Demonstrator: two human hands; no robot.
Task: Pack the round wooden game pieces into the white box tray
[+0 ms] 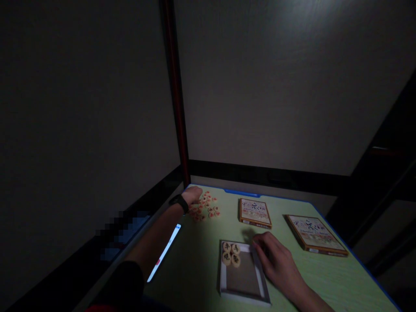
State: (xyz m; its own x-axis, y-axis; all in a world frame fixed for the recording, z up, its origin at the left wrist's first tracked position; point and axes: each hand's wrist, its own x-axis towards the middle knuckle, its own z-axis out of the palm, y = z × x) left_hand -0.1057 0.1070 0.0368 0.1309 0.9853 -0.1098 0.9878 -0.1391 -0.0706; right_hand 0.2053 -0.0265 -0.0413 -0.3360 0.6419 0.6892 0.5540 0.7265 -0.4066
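Note:
My left hand [193,194], with a dark band on its wrist, reaches to the far left corner of the table beside a loose group of round Chinese chess pieces [206,203] with red markings. Its fingers are hidden from me. Close to the right side of an open shallow box [222,277] is my right hand [276,258], its thumb and fingers drawn together. Whatever they hold is hidden. Several pale chess pieces [231,254] with dark characters lie in the box's far left corner, side by side; the rest of its grey bottom shows.
A closed printed box [255,211] lies beyond the open box, and a second printed box [315,233] is at the right. A lit phone [165,251] lies along the left edge of the green table [344,277]. Walls stand behind and at left.

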